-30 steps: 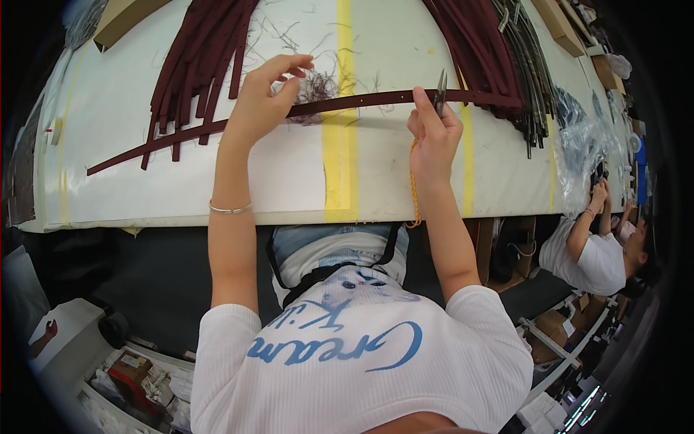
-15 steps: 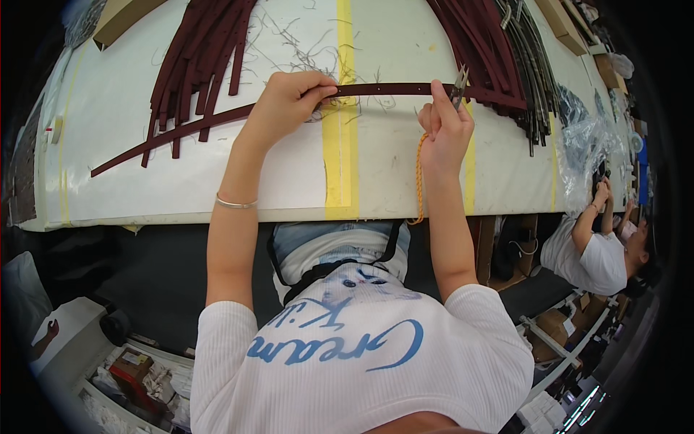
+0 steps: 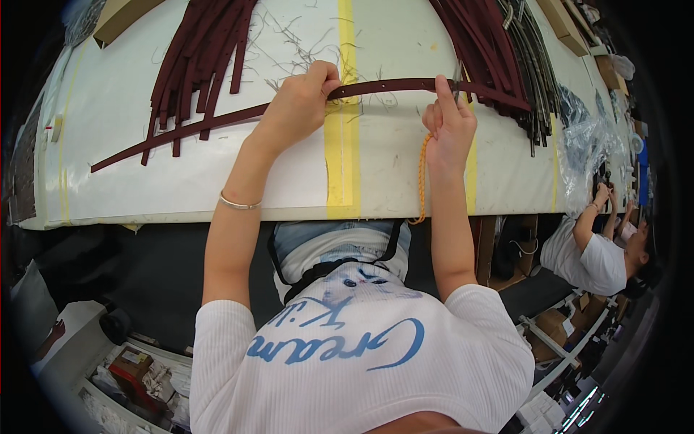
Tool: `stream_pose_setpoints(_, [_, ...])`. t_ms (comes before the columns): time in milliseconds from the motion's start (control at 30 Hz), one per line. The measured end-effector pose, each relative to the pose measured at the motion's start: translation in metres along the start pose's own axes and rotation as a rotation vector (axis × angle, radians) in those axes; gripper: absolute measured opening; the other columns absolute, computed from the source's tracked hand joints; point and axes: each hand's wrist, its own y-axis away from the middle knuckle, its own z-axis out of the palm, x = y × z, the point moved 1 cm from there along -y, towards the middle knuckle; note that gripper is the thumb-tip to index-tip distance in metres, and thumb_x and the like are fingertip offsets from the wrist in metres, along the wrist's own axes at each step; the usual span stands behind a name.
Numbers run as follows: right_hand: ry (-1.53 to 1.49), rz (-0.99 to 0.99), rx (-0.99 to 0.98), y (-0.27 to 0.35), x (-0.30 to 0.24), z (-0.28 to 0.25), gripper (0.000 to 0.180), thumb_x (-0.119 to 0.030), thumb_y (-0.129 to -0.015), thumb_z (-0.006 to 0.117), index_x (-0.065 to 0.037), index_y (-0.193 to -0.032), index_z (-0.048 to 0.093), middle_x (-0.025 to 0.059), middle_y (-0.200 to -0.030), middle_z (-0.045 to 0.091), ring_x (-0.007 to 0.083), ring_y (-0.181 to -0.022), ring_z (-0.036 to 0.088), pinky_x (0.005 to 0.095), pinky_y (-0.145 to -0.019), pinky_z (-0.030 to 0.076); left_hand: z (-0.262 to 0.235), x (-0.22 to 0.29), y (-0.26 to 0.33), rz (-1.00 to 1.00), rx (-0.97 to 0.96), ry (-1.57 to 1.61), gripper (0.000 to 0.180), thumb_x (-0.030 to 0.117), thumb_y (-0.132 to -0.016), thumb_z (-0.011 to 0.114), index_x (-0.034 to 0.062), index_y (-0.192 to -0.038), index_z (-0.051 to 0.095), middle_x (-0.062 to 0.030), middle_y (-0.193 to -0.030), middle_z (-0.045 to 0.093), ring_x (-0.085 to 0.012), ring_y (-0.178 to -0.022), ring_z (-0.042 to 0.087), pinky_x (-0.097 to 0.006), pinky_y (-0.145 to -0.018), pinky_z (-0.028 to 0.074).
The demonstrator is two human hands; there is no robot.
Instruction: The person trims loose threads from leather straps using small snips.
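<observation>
Starting at nine o'clock, I see the white table (image 3: 130, 181) curving off toward the rim, with a strip of yellow tape (image 3: 63, 195) near its left edge. Up at eleven o'clock lies a bundle of dark red straps (image 3: 195, 58), fanned out flat on the table top, with thin thread trimmings (image 3: 289, 43) scattered just beside them.

One long dark red strap (image 3: 217, 123) runs from about nine o'clock, low on the table, up and across to one o'clock. My left hand (image 3: 300, 105) sits on it just left of centre, fingers curled over and clamped on the strap, thumb pressing from the near side. A thin silver bangle (image 3: 238, 204) circles that wrist.

At twelve o'clock a broad band of yellow tape (image 3: 341, 159) runs down the table to its near edge; the held strap crosses over it, lifted slightly between my hands.

My right hand (image 3: 450, 126) is just right of the band. Its index finger stands up against the strap, the other fingers folded around a small metal tool (image 3: 457, 72) whose tip shows above the strap; I cannot tell what kind of tool it is. An orange braided cord (image 3: 421, 173) hangs from that hand past the table edge.

At one o'clock lies a second pile of dark red straps (image 3: 484, 43), with darker straps (image 3: 538, 79) beside it. At three o'clock, another person in a white shirt (image 3: 585, 257) sits well apart.
</observation>
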Motion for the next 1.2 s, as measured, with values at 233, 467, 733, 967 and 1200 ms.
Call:
stream_pose_setpoints(233, [0.933, -0.553, -0.169, 0.026, 0.013, 0.023, 0.027, -0.028, -0.082, 0.074, -0.002, -0.080, 0.066, 0.0030, -0.047, 0.049, 0.0140, -0.038, 0.046, 0.0284, -0.041, 0.035, -0.004, 0.002, 0.000, -0.036, 0.034, 0.076, 0.002, 0.002, -0.096, 0.050, -0.0003, -0.095, 0.050, -0.0081, -0.075, 0.061, -0.0136, -0.061, 0.055, -0.026, -0.055, 0.044])
stream_pose_setpoints(467, [1.196, -0.768, -0.291, 0.035, 0.020, 0.034, 0.026, -0.030, -0.080, 0.072, -0.006, -0.075, 0.064, 0.0062, -0.045, 0.051, 0.0238, -0.036, 0.051, 0.0338, -0.037, 0.036, -0.004, 0.000, 0.000, 0.015, 0.055, 0.075, 0.003, 0.002, -0.095, 0.051, -0.0003, -0.096, 0.051, -0.0093, -0.079, 0.063, -0.0162, -0.063, 0.057, -0.027, -0.059, 0.046])
stream_pose_setpoints(733, [1.231, -0.735, -0.240, 0.033, 0.022, 0.034, 0.027, -0.027, -0.084, 0.069, -0.008, -0.069, 0.060, 0.0046, -0.044, 0.049, 0.0224, -0.035, 0.046, 0.0336, -0.036, 0.033, -0.001, 0.002, 0.000, 0.029, 0.056, 0.068, 0.004, 0.002, -0.095, 0.052, -0.0003, -0.097, 0.050, -0.0106, -0.081, 0.063, -0.0190, -0.069, 0.060, -0.028, -0.063, 0.048])
stream_pose_setpoints(967, [0.171, 0.136, -0.137, 0.015, 0.009, 0.018, 0.032, -0.021, -0.086, 0.072, -0.008, -0.064, 0.053, -0.0106, -0.055, 0.036, 0.0011, -0.048, 0.022, 0.0243, -0.045, 0.014, -0.005, 0.003, -0.001, -0.118, -0.010, 0.267, 0.006, 0.006, -0.098, 0.050, 0.0000, -0.098, 0.051, -0.0053, -0.081, 0.063, -0.0103, -0.072, 0.057, -0.022, -0.066, 0.046])
stream_pose_setpoints(1200, [0.214, -0.119, -0.064, 0.024, 0.007, 0.021, 0.048, -0.013, -0.088, 0.068, -0.016, -0.056, 0.033, -0.0098, -0.053, 0.028, 0.0018, -0.048, 0.018, 0.0263, -0.046, 0.010, -0.010, -0.012, -0.006, -0.102, 0.256, 0.038, 0.009, 0.007, -0.095, 0.054, 0.0011, -0.101, 0.057, -0.0067, -0.090, 0.066, -0.0140, -0.087, 0.060, -0.027, -0.080, 0.046])
